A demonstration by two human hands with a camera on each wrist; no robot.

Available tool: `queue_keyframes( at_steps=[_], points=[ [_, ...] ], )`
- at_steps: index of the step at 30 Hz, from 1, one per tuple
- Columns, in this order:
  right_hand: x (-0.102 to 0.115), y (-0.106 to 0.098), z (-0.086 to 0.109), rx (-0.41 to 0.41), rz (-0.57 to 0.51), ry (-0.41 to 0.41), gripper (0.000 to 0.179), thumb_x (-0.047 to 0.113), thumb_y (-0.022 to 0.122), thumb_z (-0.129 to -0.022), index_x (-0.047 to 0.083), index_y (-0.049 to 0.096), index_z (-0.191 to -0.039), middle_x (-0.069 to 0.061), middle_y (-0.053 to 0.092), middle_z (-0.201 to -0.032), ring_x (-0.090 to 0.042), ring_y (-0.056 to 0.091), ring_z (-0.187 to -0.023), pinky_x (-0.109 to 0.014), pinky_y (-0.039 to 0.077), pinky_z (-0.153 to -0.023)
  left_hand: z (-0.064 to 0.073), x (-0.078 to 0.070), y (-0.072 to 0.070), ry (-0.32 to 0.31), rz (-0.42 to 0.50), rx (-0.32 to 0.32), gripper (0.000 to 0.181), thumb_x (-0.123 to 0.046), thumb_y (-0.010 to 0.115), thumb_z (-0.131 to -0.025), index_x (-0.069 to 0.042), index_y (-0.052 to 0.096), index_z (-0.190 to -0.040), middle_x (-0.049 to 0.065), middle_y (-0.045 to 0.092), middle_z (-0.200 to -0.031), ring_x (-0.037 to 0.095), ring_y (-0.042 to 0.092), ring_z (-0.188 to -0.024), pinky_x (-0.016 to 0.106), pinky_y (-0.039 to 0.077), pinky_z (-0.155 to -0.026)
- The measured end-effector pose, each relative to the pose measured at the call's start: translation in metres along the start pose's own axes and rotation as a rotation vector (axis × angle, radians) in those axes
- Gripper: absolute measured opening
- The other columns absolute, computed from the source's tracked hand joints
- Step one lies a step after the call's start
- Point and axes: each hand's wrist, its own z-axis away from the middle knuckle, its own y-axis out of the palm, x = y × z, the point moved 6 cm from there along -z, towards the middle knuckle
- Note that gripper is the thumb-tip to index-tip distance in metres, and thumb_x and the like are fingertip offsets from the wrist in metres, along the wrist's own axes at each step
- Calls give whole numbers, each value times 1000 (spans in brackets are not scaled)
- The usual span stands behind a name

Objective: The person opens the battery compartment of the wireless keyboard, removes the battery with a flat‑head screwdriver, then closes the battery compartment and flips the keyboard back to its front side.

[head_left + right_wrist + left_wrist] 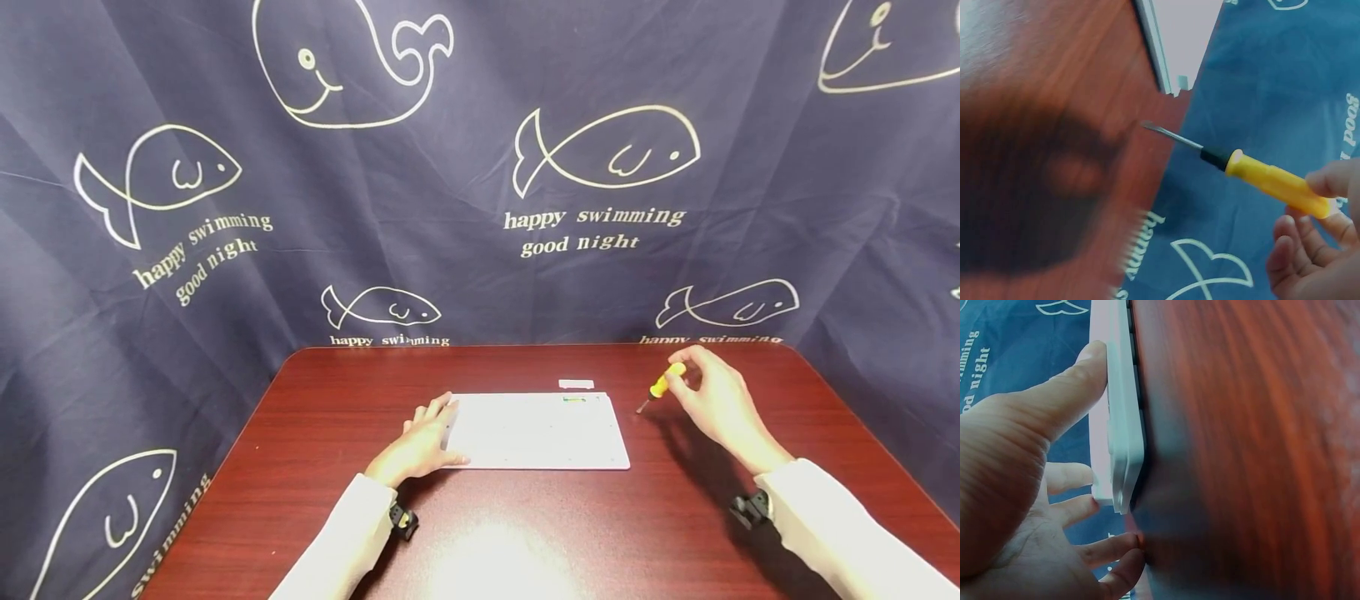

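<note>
A white keyboard (536, 433) lies face down on the table, its dark keys showing underneath in the left wrist view. At its left end my left hand (422, 442) rests with spread fingers. The thumb (1088, 372) lies along the keyboard's upturned back, and two fingertips touch its end. Off the right end, my right hand (723, 408) holds a yellow-handled screwdriver (1272, 181) by the handle, its metal tip pointing down to the left. An uncovered slot near the far right corner shows a green battery (574, 399). Just beyond that lies a small white cover (576, 384).
The reddish-brown wooden table (337, 375) has rounded far corners. A dark blue curtain (480, 208) with fish drawings and lettering hangs right behind it. Each wrist wears a black camera mount (750, 508).
</note>
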Motion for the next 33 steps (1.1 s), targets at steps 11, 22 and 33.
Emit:
queue_keyframes(
  at_steps=[11,22,33],
  points=[
    [37,9,-21,-37,-104,-104,18,12,80,-76,15,63,-83,8,60,-76,-9,53,-64,-20,38,-61,0,2,0,1,-4,-2,90,-39,79,-74,-5,35,-145,17,22,-152,41,33,-125,61,32,-86],
    [46,38,-35,-1,-136,-66,18,14,78,-78,13,60,-79,5,60,-68,-14,54,-60,-21,39,-56,-1,-1,-1,9,-5,2,90,-37,78,-75,-3,33,-145,17,22,-151,45,32,-125,64,31,-89],
    [50,47,-41,31,-180,-103,18,14,79,-76,10,63,-84,4,62,-68,-15,56,-59,-20,39,-54,0,0,0,3,22,10,91,-36,78,-75,-3,32,-146,18,21,-152,48,30,-126,66,27,-92]
  ],
)
